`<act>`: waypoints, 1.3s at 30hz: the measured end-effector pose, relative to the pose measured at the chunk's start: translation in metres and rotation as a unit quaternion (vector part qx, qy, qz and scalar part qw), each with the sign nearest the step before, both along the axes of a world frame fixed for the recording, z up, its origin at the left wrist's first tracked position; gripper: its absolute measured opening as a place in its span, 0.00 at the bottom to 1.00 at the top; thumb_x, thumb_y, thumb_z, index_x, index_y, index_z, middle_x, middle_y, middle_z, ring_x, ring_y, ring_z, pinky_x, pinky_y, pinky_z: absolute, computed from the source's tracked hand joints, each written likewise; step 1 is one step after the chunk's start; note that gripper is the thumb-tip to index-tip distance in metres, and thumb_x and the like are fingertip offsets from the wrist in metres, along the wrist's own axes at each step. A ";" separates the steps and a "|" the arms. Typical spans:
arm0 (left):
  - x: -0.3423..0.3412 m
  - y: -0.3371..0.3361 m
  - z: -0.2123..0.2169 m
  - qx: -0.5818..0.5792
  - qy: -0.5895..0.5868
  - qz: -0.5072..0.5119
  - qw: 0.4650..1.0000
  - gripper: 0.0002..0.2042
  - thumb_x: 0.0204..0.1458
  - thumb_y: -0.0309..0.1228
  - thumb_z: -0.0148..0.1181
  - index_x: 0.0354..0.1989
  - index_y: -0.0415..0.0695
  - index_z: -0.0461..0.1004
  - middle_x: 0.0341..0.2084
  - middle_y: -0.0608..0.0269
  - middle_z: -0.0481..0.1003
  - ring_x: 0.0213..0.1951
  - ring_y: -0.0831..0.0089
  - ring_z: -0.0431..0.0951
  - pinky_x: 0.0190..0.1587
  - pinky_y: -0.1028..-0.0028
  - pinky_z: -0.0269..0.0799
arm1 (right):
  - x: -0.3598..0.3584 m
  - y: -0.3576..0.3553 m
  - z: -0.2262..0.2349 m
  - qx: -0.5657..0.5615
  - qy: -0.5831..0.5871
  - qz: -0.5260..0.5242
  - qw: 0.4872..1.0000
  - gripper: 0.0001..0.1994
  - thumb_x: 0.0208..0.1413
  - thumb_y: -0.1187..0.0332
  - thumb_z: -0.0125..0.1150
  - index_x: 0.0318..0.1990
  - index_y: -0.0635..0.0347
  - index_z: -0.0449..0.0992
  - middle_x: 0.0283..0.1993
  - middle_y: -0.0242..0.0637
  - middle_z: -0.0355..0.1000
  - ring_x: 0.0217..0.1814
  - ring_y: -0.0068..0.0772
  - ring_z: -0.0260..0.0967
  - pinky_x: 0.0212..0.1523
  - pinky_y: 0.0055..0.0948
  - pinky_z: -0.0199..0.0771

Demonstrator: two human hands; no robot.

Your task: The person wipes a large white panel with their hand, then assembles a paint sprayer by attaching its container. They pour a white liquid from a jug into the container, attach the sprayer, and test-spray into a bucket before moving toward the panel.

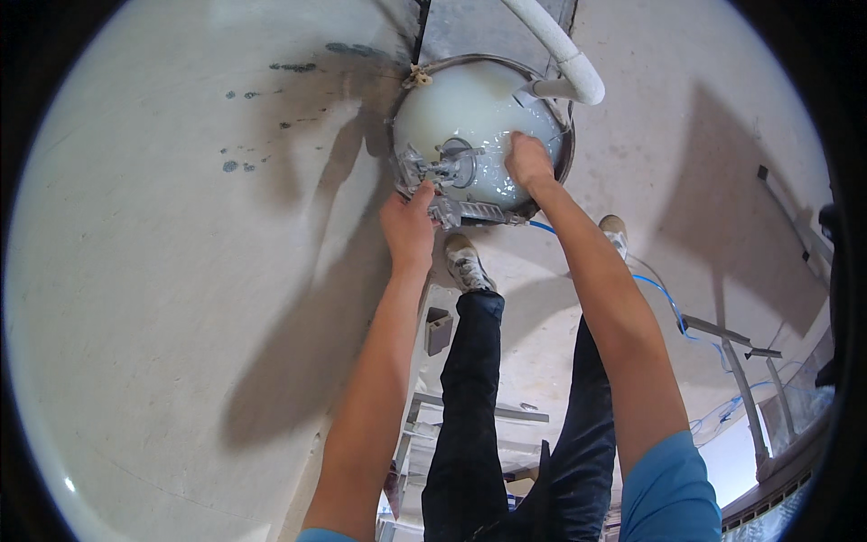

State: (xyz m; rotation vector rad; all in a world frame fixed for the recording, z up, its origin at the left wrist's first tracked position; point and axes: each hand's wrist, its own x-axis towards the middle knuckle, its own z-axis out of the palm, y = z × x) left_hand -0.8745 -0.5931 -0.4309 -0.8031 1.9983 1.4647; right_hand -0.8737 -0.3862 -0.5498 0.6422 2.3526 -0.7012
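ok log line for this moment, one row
left hand: touching metal bracket | right hand: flat on white round tank | white pipe: above tank

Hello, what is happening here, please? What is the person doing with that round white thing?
A person reaches both bare hands out to a round white tank that sits in a metal ring. The left hand is at a grey metal fitting on the tank's front, fingers touching it. The right hand rests flat on the tank's surface. A white pipe joins the tank from above. The person's shoes and dark trousers show beyond the arms.
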 end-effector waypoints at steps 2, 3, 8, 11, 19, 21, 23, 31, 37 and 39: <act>-0.007 0.002 -0.003 -0.001 0.000 0.008 1.000 0.11 0.61 0.37 0.66 0.41 0.42 0.79 0.35 0.64 0.81 0.34 0.75 0.80 0.32 0.71 0.77 | 0.004 0.004 0.016 -0.006 -0.009 -0.011 1.000 0.15 0.62 0.68 0.55 0.54 0.60 0.77 0.53 0.56 0.79 0.57 0.57 0.77 0.58 0.50 0.78; -0.009 0.003 -0.004 -0.008 -0.006 0.013 1.000 0.11 0.60 0.36 0.67 0.40 0.41 0.79 0.35 0.63 0.81 0.33 0.75 0.80 0.32 0.71 0.77 | 0.008 0.004 0.028 -0.042 0.014 -0.034 0.998 0.15 0.60 0.68 0.57 0.54 0.60 0.77 0.55 0.55 0.78 0.58 0.57 0.76 0.58 0.51 0.77; -0.020 0.015 -0.008 -0.056 0.022 -0.006 0.998 0.13 0.58 0.35 0.66 0.34 0.35 0.79 0.27 0.57 0.80 0.27 0.72 0.80 0.28 0.68 0.75 | 0.054 -0.019 0.099 -0.180 0.306 0.045 0.934 0.26 0.51 0.69 0.65 0.60 0.61 0.71 0.60 0.53 0.74 0.60 0.56 0.73 0.58 0.52 0.75; -0.019 0.024 -0.004 -0.121 0.061 -0.035 0.990 0.16 0.58 0.36 0.65 0.32 0.31 0.79 0.25 0.50 0.81 0.27 0.64 0.82 0.32 0.63 0.75 | 0.066 -0.045 0.109 -0.171 0.313 0.111 0.928 0.33 0.47 0.71 0.66 0.64 0.59 0.67 0.59 0.52 0.74 0.60 0.57 0.72 0.58 0.50 0.74; -0.005 0.042 0.027 -0.128 0.110 -0.102 0.980 0.17 0.60 0.38 0.62 0.40 0.31 0.80 0.32 0.43 0.83 0.35 0.51 0.84 0.42 0.57 0.75 | 0.051 -0.068 0.090 -0.195 0.252 -0.103 0.942 0.39 0.43 0.82 0.66 0.67 0.50 0.66 0.62 0.45 0.71 0.63 0.56 0.71 0.57 0.47 0.76; -0.003 0.050 0.033 -0.122 0.143 -0.124 0.974 0.17 0.61 0.39 0.61 0.42 0.33 0.80 0.32 0.43 0.83 0.35 0.52 0.84 0.42 0.58 0.75 | 0.053 -0.064 0.091 -0.183 0.320 -0.093 0.925 0.38 0.42 0.82 0.67 0.66 0.49 0.68 0.59 0.45 0.72 0.63 0.57 0.70 0.58 0.48 0.76; 0.006 0.059 0.038 -0.052 0.155 -0.095 0.982 0.17 0.61 0.40 0.61 0.45 0.34 0.79 0.33 0.43 0.83 0.36 0.53 0.84 0.42 0.60 0.76 | 0.054 -0.058 0.087 -0.183 0.372 -0.091 0.905 0.31 0.47 0.80 0.68 0.63 0.51 0.72 0.57 0.45 0.75 0.65 0.52 0.72 0.63 0.44 0.74; 0.220 0.076 0.070 0.112 0.058 0.030 0.992 0.14 0.68 0.37 0.59 0.55 0.41 0.78 0.37 0.60 0.82 0.36 0.79 0.79 0.41 0.76 0.74 | 0.055 -0.007 0.056 -0.294 0.357 -0.185 0.867 0.24 0.66 0.63 0.67 0.65 0.63 0.72 0.60 0.45 0.77 0.61 0.35 0.73 0.65 0.32 0.69; 0.342 0.115 0.027 0.122 -0.044 -0.386 0.913 0.22 0.64 0.45 0.58 0.58 0.42 0.76 0.51 0.46 0.79 0.52 0.47 0.80 0.55 0.53 0.76 | 0.065 0.014 0.038 -0.346 0.365 -0.218 0.836 0.19 0.67 0.64 0.65 0.61 0.60 0.73 0.44 0.32 0.75 0.46 0.22 0.70 0.51 0.27 0.72; 0.349 0.126 0.011 0.142 -0.007 -0.464 0.874 0.22 0.63 0.44 0.60 0.55 0.38 0.76 0.49 0.44 0.79 0.50 0.46 0.81 0.55 0.53 0.76 | 0.064 0.013 0.027 -0.315 0.376 -0.224 0.842 0.18 0.67 0.66 0.65 0.60 0.60 0.73 0.42 0.31 0.73 0.44 0.22 0.68 0.49 0.25 0.71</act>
